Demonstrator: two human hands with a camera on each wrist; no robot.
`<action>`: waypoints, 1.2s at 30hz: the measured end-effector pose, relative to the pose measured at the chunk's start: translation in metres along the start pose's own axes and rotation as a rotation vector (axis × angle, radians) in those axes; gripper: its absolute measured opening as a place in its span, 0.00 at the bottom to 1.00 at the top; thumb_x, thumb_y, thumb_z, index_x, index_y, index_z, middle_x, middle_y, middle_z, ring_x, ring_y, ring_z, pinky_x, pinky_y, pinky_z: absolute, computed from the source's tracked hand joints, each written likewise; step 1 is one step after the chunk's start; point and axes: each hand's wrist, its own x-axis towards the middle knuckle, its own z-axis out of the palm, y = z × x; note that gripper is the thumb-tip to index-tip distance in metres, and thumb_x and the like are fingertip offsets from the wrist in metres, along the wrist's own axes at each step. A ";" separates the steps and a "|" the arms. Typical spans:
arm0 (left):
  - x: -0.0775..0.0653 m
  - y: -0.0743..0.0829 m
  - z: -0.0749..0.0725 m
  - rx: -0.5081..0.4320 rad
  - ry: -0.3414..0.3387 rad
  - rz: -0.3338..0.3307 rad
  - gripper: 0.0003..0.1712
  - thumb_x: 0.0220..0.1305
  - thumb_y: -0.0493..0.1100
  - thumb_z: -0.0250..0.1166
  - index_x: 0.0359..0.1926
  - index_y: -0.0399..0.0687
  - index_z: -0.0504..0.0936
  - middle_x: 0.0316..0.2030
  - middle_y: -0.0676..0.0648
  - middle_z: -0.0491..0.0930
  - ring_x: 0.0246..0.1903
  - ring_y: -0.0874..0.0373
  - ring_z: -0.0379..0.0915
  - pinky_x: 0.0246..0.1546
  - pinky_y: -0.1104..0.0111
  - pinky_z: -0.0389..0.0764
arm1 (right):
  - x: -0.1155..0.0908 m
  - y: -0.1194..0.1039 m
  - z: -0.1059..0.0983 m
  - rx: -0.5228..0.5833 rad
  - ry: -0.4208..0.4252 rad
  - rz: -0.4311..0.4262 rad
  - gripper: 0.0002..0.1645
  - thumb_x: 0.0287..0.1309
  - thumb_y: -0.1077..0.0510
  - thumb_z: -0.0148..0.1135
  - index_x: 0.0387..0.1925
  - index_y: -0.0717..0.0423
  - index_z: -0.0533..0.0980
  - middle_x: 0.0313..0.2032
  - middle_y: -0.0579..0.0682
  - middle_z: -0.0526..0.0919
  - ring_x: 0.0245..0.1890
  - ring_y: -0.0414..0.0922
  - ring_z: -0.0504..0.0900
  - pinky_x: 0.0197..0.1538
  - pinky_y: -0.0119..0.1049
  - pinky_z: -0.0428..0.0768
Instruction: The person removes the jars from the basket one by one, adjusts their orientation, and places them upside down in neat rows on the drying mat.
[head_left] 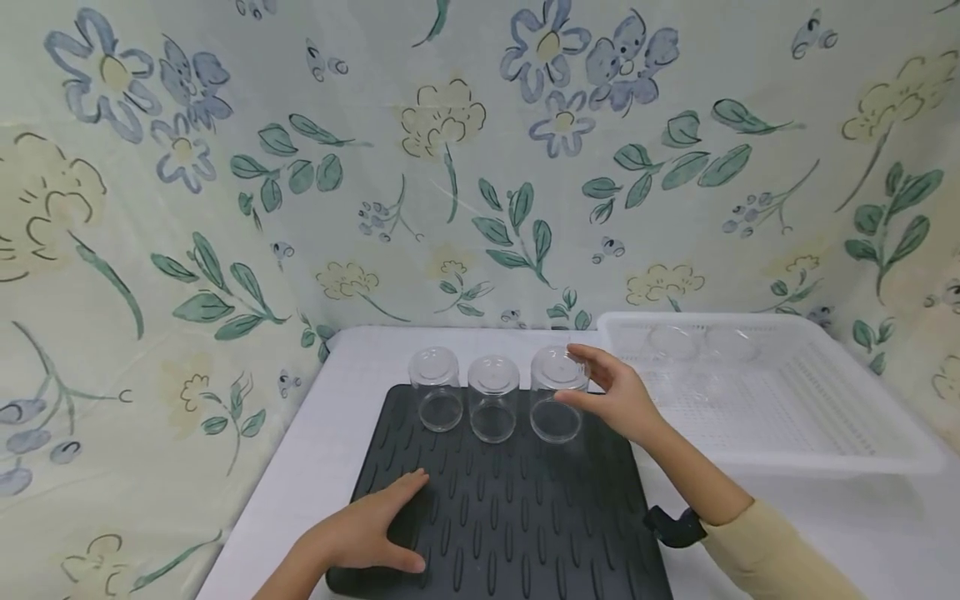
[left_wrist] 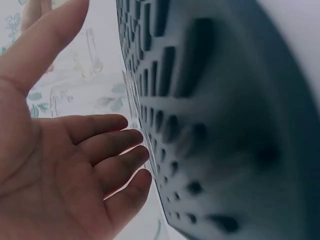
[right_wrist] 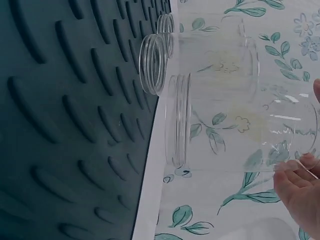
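Pinching on one side, loose on the other, that's the grip right now! Out on the left, the left hand (head_left: 360, 529) is spread, thumb well apart from the fingers, nothing in it, over the near left side of a black ridged mat (head_left: 525, 517); whether it touches the mat, I can't tell. Beneath lies a white table (head_left: 315, 450), and behind everything hangs a floral cloth (head_left: 442, 125). Across to the far part of the mat, and it's three clear glasses in a row, each bottom-up: left glass (head_left: 437, 392) first, just beside it the middle glass (head_left: 493, 404), then the right glass (head_left: 551, 412). And that's where the action is! The right hand (head_left: 626, 404) has that one, thumb on the near side, fingertips up by the raised base, only partly curled because the glass fills the gap. Its ridged rim faces down to the mat; whether the two touch, the views don't settle. Trailing behind, a black fitting (head_left: 675, 527) by the cuff of a beige sleeve (head_left: 772, 554). Far right, a white basket (head_left: 787, 462), with two more glasses (head_left: 671, 343) inside, side by side, faint against the white.
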 end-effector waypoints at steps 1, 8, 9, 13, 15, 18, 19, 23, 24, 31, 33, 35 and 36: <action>-0.003 -0.002 0.001 0.000 0.001 -0.002 0.62 0.47 0.62 0.75 0.75 0.41 0.55 0.74 0.41 0.53 0.71 0.40 0.50 0.63 0.41 0.60 | 0.001 0.002 0.003 0.003 0.002 0.015 0.44 0.52 0.59 0.74 0.67 0.65 0.65 0.66 0.61 0.68 0.68 0.56 0.64 0.66 0.44 0.63; -0.019 -0.013 0.004 0.032 0.050 -0.042 0.67 0.41 0.61 0.79 0.74 0.36 0.55 0.73 0.37 0.52 0.71 0.38 0.48 0.61 0.38 0.60 | 0.002 0.014 0.016 0.016 0.043 0.069 0.45 0.53 0.58 0.74 0.68 0.67 0.63 0.68 0.63 0.64 0.70 0.57 0.60 0.68 0.45 0.61; -0.020 -0.014 0.005 0.045 0.054 -0.052 0.67 0.39 0.61 0.79 0.74 0.36 0.55 0.73 0.37 0.52 0.71 0.38 0.48 0.61 0.39 0.61 | 0.003 0.015 0.017 0.015 0.048 0.075 0.45 0.53 0.58 0.74 0.68 0.66 0.63 0.68 0.63 0.63 0.70 0.57 0.59 0.68 0.46 0.60; -0.024 -0.018 0.008 0.046 0.064 -0.055 0.70 0.36 0.62 0.81 0.74 0.36 0.55 0.74 0.37 0.51 0.71 0.38 0.47 0.60 0.39 0.62 | 0.005 0.016 0.021 0.005 0.050 0.107 0.46 0.53 0.55 0.74 0.69 0.65 0.62 0.70 0.63 0.60 0.72 0.58 0.55 0.69 0.47 0.58; -0.024 -0.020 0.009 0.032 0.065 -0.047 0.71 0.35 0.61 0.81 0.74 0.36 0.54 0.74 0.37 0.50 0.72 0.38 0.46 0.60 0.38 0.62 | 0.006 0.016 0.023 -0.004 0.045 0.119 0.47 0.53 0.55 0.74 0.69 0.65 0.61 0.70 0.64 0.60 0.72 0.58 0.55 0.69 0.48 0.58; -0.024 -0.022 0.010 0.012 0.067 -0.036 0.72 0.34 0.61 0.81 0.74 0.36 0.54 0.74 0.37 0.49 0.72 0.37 0.44 0.60 0.38 0.61 | 0.005 0.017 0.026 -0.031 0.040 0.127 0.48 0.53 0.54 0.74 0.69 0.66 0.61 0.70 0.64 0.60 0.72 0.59 0.55 0.69 0.49 0.58; -0.024 -0.023 0.011 0.006 0.065 -0.035 0.72 0.34 0.61 0.81 0.75 0.36 0.53 0.74 0.37 0.48 0.72 0.37 0.43 0.60 0.38 0.60 | 0.004 0.018 0.027 -0.039 0.037 0.127 0.48 0.53 0.54 0.74 0.69 0.66 0.61 0.70 0.64 0.60 0.72 0.59 0.54 0.69 0.49 0.58; -0.023 -0.024 0.011 -0.014 0.059 -0.031 0.73 0.33 0.61 0.82 0.75 0.36 0.53 0.75 0.37 0.47 0.72 0.37 0.42 0.61 0.37 0.59 | 0.001 0.020 0.029 -0.047 0.029 0.121 0.47 0.55 0.53 0.73 0.69 0.66 0.60 0.70 0.64 0.59 0.72 0.59 0.54 0.69 0.50 0.57; -0.023 -0.025 0.011 -0.017 0.058 -0.031 0.73 0.33 0.60 0.82 0.75 0.36 0.53 0.75 0.37 0.47 0.72 0.37 0.41 0.61 0.37 0.59 | 0.001 0.020 0.030 -0.044 0.027 0.121 0.47 0.55 0.53 0.72 0.69 0.65 0.60 0.70 0.64 0.59 0.72 0.59 0.54 0.69 0.50 0.57; -0.023 -0.026 0.012 -0.026 0.061 -0.024 0.74 0.32 0.60 0.82 0.74 0.35 0.53 0.74 0.36 0.47 0.72 0.36 0.40 0.61 0.37 0.57 | -0.001 0.019 0.030 -0.030 0.025 0.116 0.47 0.56 0.53 0.72 0.70 0.66 0.60 0.70 0.65 0.59 0.72 0.59 0.53 0.70 0.50 0.56; -0.023 -0.026 0.012 -0.027 0.061 -0.022 0.74 0.32 0.61 0.82 0.74 0.35 0.53 0.74 0.36 0.47 0.72 0.36 0.40 0.61 0.37 0.57 | 0.000 0.019 0.030 -0.035 0.026 0.122 0.47 0.56 0.53 0.72 0.70 0.66 0.59 0.70 0.65 0.58 0.72 0.60 0.54 0.69 0.51 0.57; -0.022 -0.027 0.013 -0.030 0.062 -0.020 0.73 0.32 0.60 0.82 0.74 0.35 0.52 0.75 0.36 0.47 0.72 0.36 0.40 0.61 0.37 0.57 | 0.000 0.019 0.029 -0.063 0.032 0.138 0.48 0.55 0.52 0.73 0.70 0.64 0.59 0.71 0.65 0.58 0.70 0.62 0.56 0.68 0.53 0.59; -0.022 -0.027 0.013 -0.030 0.061 -0.019 0.73 0.32 0.61 0.82 0.74 0.35 0.52 0.75 0.36 0.46 0.72 0.36 0.40 0.61 0.37 0.57 | 0.001 0.018 0.029 -0.078 0.036 0.148 0.49 0.54 0.51 0.73 0.70 0.64 0.59 0.71 0.64 0.57 0.70 0.63 0.56 0.68 0.54 0.60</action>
